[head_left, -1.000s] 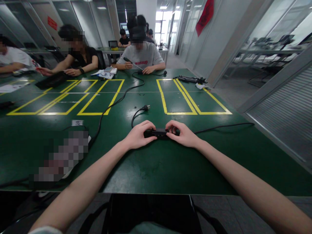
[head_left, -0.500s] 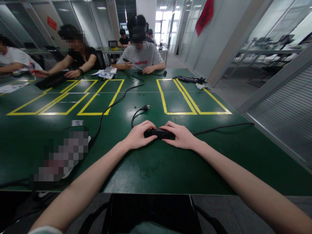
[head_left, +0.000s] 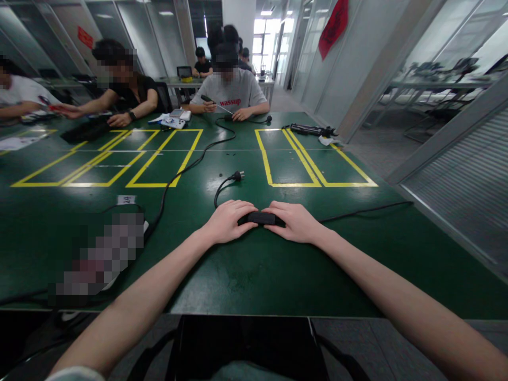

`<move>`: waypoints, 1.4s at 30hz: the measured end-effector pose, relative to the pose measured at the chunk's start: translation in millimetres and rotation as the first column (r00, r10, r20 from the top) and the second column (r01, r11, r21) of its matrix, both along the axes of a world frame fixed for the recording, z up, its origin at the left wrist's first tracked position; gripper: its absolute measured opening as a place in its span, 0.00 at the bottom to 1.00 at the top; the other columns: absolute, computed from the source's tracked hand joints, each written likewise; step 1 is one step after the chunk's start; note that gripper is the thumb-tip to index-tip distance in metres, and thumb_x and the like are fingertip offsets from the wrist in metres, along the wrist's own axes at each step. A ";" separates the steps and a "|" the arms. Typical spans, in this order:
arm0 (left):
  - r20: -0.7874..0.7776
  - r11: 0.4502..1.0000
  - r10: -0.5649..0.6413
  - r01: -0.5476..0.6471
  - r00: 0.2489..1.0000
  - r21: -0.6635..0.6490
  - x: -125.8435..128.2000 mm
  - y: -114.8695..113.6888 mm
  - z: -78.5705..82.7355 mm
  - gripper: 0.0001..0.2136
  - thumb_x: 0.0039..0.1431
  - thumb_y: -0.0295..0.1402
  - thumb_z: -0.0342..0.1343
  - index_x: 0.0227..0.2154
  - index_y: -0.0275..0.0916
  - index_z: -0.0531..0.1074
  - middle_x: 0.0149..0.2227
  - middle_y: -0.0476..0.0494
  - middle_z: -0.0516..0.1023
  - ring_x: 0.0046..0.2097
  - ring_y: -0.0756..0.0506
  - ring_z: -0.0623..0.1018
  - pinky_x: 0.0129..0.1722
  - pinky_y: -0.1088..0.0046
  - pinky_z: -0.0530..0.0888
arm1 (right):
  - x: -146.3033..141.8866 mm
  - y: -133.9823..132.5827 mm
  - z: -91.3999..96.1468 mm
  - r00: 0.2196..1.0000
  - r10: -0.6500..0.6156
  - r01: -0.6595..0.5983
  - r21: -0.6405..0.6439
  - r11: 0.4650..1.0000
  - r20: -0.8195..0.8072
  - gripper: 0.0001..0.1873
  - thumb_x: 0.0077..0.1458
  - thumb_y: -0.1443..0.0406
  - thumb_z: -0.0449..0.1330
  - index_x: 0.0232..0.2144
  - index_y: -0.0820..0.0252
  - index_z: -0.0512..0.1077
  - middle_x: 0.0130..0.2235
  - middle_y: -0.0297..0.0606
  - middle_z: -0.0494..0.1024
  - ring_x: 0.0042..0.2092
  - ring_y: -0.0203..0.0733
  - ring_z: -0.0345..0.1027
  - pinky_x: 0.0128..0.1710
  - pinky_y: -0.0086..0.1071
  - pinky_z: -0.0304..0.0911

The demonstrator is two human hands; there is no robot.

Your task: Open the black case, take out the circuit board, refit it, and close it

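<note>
A black power adapter [head_left: 261, 218] lies between my hands, just above or on the green table; I cannot tell if it touches. My left hand [head_left: 232, 221] grips its left end, thumb on the near side and fingers over the far side. The right end is held the same way by my right hand [head_left: 293, 222]. From behind my left hand a short black cord curves up to a power plug [head_left: 238, 176] lying on the table. A thin black cable [head_left: 365, 211] runs off to the right from behind my right hand. My hands cover both ends of the adapter.
Yellow tape rectangles [head_left: 293, 184] mark the green table [head_left: 246, 275]. To the left lies a blurred-out object [head_left: 107, 254] with a long black cable [head_left: 186, 168] beside it. A folded black tripod-like item [head_left: 311, 129] is at the far right. Co-workers sit across the table.
The adapter has been turned in my hands, so a smoother, ridged face now shows toward me. My fingers have shifted slightly on it, and both hands keep their grip.
</note>
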State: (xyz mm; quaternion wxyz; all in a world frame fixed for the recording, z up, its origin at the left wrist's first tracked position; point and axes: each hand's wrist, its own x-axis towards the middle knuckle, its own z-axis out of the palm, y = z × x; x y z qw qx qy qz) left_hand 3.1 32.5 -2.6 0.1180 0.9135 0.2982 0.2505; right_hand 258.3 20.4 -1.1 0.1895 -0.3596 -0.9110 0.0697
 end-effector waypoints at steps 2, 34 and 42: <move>-0.020 1.000 -0.001 0.001 1.000 -0.018 0.3 -0.5 0.8 0.13 0.68 0.39 0.58 0.50 0.41 0.76 0.48 0.39 0.82 0.50 0.38 0.81 0.53 0.58 0.76 | 0.6 0.1 1.2 1.000 0.003 -0.003 -0.005 1.000 0.004 0.15 0.64 0.58 0.60 0.49 0.56 0.77 0.41 0.42 0.79 0.41 0.47 0.75 0.39 0.36 0.68; -0.055 0.997 0.034 -0.031 0.998 0.065 6.5 -1.8 -0.2 0.19 0.66 0.42 0.61 0.55 0.38 0.75 0.45 0.39 0.83 0.45 0.41 0.81 0.46 0.64 0.76 | 3.6 -2.3 5.3 0.999 0.040 -0.046 0.192 0.980 0.038 0.18 0.69 0.54 0.56 0.44 0.61 0.78 0.40 0.45 0.83 0.39 0.46 0.77 0.36 0.34 0.64; -0.167 0.927 0.001 0.062 0.986 0.369 7.8 -2.3 2.0 0.18 0.70 0.35 0.55 0.59 0.36 0.71 0.53 0.37 0.82 0.47 0.40 0.80 0.47 0.62 0.73 | 8.5 -1.4 17.0 0.966 -0.091 -0.033 -0.462 0.886 -0.243 0.34 0.66 0.40 0.49 0.42 0.63 0.79 0.29 0.40 0.79 0.30 0.42 0.71 0.35 0.35 0.65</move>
